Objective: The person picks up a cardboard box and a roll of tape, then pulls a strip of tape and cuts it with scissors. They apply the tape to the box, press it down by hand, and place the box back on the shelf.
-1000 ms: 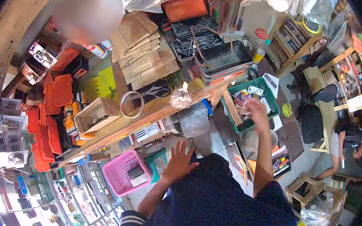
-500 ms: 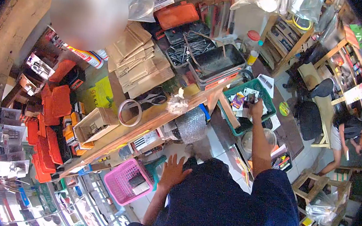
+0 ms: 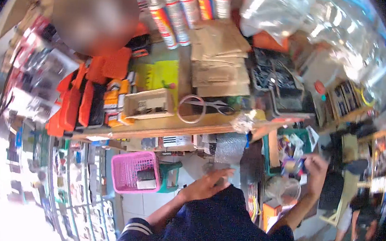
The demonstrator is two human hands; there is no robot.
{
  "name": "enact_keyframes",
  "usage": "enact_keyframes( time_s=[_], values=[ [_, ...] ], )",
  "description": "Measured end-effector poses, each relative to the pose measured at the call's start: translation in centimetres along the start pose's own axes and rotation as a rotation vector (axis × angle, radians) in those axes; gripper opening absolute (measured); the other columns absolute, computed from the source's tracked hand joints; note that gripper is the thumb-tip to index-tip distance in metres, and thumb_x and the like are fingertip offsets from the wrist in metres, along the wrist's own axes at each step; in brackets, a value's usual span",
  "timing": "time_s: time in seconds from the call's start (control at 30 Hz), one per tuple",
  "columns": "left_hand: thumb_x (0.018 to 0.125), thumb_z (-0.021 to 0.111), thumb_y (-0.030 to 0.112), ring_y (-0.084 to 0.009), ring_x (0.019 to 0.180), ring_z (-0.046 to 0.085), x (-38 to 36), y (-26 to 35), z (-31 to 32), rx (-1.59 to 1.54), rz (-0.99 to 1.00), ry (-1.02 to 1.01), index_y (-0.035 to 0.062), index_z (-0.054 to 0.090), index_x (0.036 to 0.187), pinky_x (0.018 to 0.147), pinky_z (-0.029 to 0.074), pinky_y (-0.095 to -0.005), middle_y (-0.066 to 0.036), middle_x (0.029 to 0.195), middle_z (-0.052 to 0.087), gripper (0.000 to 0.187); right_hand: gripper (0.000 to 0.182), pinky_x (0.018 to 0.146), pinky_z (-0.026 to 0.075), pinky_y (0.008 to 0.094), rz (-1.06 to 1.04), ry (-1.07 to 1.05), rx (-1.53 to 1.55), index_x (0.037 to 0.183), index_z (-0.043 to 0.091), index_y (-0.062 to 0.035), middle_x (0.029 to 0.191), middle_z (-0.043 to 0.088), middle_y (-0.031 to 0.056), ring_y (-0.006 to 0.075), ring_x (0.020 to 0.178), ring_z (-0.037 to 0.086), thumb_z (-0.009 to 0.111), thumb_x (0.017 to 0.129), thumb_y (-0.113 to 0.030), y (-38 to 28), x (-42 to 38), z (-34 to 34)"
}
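Note:
My right hand (image 3: pixel 316 172) is at the near right side of the green basket (image 3: pixel 271 166), its fingers closed on a small purple packet (image 3: pixel 294 166) with a yellowish patch, smeared by motion. White and coloured packets (image 3: pixel 295 142) lie inside the basket. Just in front of my dark shirt, my left hand (image 3: pixel 207 184) hangs with fingers extended and nothing visible in it. To its left, a pink basket (image 3: pixel 120 178) holding a dark box and a white box rests by a green stool (image 3: pixel 169 176).
A wooden counter (image 3: pixel 150 125) crosses ahead, bearing a wooden box (image 3: pixel 150 108), a tape roll (image 3: pixel 193 109), scissors (image 3: pixel 213 105), cardboard pieces (image 3: pixel 221 72) and orange cases (image 3: pixel 69 108). A clear round tub (image 3: pixel 284 189) stands below the green basket. Another person (image 3: pixel 362 216) is at far right.
The view has swung round. My right hand has drawn back from inside the green basket towards its near edge with the purple packet. My left hand's spread fingers have come closer together, pointing right.

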State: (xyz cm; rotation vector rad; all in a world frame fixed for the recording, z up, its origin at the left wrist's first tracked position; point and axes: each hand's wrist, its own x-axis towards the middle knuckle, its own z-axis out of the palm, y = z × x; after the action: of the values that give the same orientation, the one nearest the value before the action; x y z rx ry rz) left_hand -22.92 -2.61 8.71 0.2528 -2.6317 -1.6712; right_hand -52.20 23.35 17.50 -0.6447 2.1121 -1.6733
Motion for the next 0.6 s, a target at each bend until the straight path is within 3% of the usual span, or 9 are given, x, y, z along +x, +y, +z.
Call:
enact_keyframes(
  time_s=[0.07,0.1,0.13,0.2,0.23,0.27,0.37,0.47,0.6],
  values=[
    [0.101,0.06,0.031,-0.0295,0.123,0.054,0.4,2.9,-0.8,-0.554,0.01,-0.12,0.0035,0.039,0.146,0.109,0.039,-0.038,-0.019,0.131,0.057,0.057,0.021,0.066,0.046,0.0266,-0.162,-0.403,-0.127,0.095,0.076,0.0001,0.079,0.067,0.0034,0.0115,0.072,0.061,0.076,0.083,-0.017,-2.7,0.5,3.9],
    [0.103,0.057,0.027,-0.026,0.107,0.061,0.5,3.6,-0.6,-0.547,0.16,-0.06,0.0036,0.036,0.148,0.097,0.046,-0.0366,-0.018,0.12,0.062,0.055,0.017,0.065,0.046,0.0276,-0.209,-0.55,-0.144,0.094,0.077,-0.001,0.079,0.068,0.0049,0.0134,0.071,0.062,0.076,0.083,-0.015,-4.3,0.6,6.5],
    [0.103,0.057,0.027,-0.026,0.107,0.061,0.4,4.9,-1.4,-0.544,0.166,-0.037,0.0036,0.036,0.148,0.097,0.046,-0.0366,-0.018,0.12,0.062,0.055,0.014,0.063,0.047,0.0286,-0.255,-0.693,-0.16,0.092,0.077,-0.002,0.078,0.068,0.0064,0.0153,0.069,0.063,0.076,0.083,-0.013,-5.7,0.6,9.1],
    [0.105,0.055,0.026,-0.026,0.089,0.064,0.3,7.3,-3.5,-0.233,0.005,-0.218,0.003,0.038,0.146,0.082,0.052,-0.0396,-0.014,0.106,0.065,0.05,0.014,0.063,0.048,0.03,-0.314,-0.796,-0.132,0.095,0.077,-0.0028,0.078,0.068,0.0079,0.0173,0.068,0.064,0.077,0.083,-0.01,-6.1,0.4,13.4],
    [0.104,0.056,0.023,-0.019,0.076,0.063,0.3,6.7,-2.6,-0.165,0.177,0.014,0.0015,0.043,0.139,0.067,0.052,-0.0354,-0.007,0.094,0.064,0.043,0.012,0.061,0.047,0.0273,-0.308,-0.78,-0.112,0.094,0.077,-0.0012,0.078,0.069,0.0068,0.0136,0.067,0.063,0.077,0.083,-0.007,-6.7,0.4,15.0],
    [0.104,0.056,0.023,-0.019,0.076,0.063,-0.1,5.9,-2.5,-0.161,0.174,0.031,0.0015,0.043,0.139,0.067,0.052,-0.0354,-0.007,0.094,0.064,0.043,0.011,0.059,0.047,0.0246,-0.301,-0.763,-0.092,0.093,0.077,0.0004,0.079,0.069,0.0056,0.0099,0.066,0.063,0.077,0.084,-0.005,-7.2,0.5,16.6],
    [0.104,0.057,0.017,-0.0077,0.071,0.06,-1.1,3.9,-2.2,-0.732,-0.056,0.397,0.0019,0.047,0.123,0.059,0.048,-0.0243,-0.003,0.093,0.061,0.026,0.033,0.062,0.047,0.0223,-0.147,-0.561,0.122,0.113,0.069,-0.0028,0.086,0.071,0.0035,0.0065,0.071,0.062,0.081,0.086,-0.016,-5.6,0.3,20.6],
    [0.105,0.053,0.016,-0.0085,0.07,0.061,-2.7,3.5,-4.1,-0.765,0.006,0.7,0.0042,0.045,0.124,0.059,0.049,-0.0241,-0.003,0.098,0.061,0.024,0.041,0.063,0.048,0.0231,-0.353,-0.648,0.088,0.116,0.065,-0.0034,0.091,0.069,0.004,0.0065,0.07,0.063,0.084,0.084,-0.021,-5.9,-0.3,24.6],
    [0.107,0.046,0.014,-0.0142,0.075,0.066,-4.2,4.2,-6.5,-0.66,0.103,0.855,0.0037,0.039,0.129,0.061,0.055,-0.0281,-0.012,0.108,0.06,0.026,0.04,0.067,0.052,0.0261,-0.431,-0.769,0.022,0.11,0.065,-0.0032,0.099,0.071,0.0073,0.0134,0.075,0.069,0.084,0.084,-0.028,-7.2,0.0,28.6]
  ],
)
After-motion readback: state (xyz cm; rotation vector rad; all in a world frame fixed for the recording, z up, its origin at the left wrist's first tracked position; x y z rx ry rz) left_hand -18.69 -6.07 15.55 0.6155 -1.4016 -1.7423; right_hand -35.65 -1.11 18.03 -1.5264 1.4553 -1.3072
